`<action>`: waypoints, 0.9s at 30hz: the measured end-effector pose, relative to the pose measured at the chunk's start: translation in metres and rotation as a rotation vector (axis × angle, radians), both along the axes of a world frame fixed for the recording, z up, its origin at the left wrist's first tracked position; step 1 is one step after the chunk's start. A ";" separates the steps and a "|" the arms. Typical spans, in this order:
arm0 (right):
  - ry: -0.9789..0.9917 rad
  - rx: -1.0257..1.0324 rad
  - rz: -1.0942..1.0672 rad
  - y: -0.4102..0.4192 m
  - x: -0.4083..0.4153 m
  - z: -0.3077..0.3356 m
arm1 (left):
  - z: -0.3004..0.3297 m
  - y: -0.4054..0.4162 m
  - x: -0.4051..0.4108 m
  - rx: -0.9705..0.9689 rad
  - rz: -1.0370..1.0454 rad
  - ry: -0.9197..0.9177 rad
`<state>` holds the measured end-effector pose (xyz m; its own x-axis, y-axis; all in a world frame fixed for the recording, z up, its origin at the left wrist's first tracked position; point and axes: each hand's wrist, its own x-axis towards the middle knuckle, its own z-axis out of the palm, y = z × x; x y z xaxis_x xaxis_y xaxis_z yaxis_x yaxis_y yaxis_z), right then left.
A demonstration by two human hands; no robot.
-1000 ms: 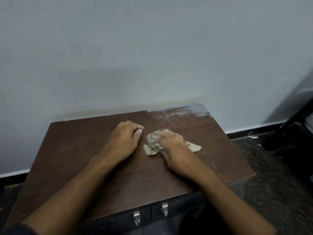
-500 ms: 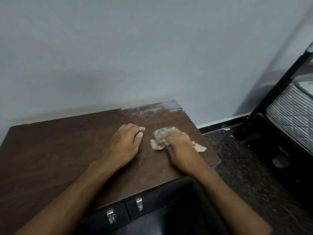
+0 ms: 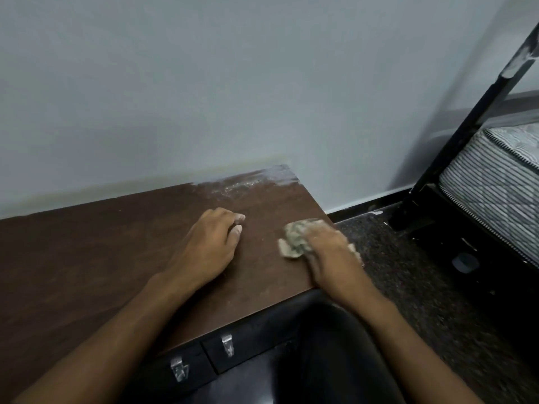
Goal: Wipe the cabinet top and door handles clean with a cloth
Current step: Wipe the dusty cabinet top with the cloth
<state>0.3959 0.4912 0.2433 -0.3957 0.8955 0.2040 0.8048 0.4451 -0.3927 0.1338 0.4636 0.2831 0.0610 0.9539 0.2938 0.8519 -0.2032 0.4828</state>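
Observation:
The dark brown cabinet top (image 3: 87,258) fills the lower left, with a pale dusty patch (image 3: 250,182) at its far right corner by the wall. My right hand (image 3: 326,246) presses a crumpled beige cloth (image 3: 294,240) onto the top, close to its right edge. Flat on the wood to the left of the cloth lies my left hand (image 3: 210,246), fingers curled and holding nothing. Two metal door handles (image 3: 178,368) (image 3: 227,344) show on the black cabinet front below.
A pale wall stands directly behind the cabinet. Dark carpet (image 3: 408,272) lies to the right. A black bed frame (image 3: 472,112) with a striped mattress (image 3: 501,176) stands at the far right. My dark-clothed knee (image 3: 329,354) is in front of the cabinet doors.
My right hand has slid the cloth to the right, up to the top's right edge. The view has swung rightward, bringing the bed into sight. My left hand stayed put.

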 end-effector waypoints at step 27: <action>-0.138 -0.067 -0.111 0.198 -0.093 0.021 | 0.005 0.103 0.037 -0.124 -0.041 0.254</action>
<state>0.3029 0.6889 0.2642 -0.3138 0.9450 0.0926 0.8957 0.3270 -0.3013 0.1703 0.5666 0.2877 0.1574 0.9768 0.1449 0.9409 -0.1929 0.2782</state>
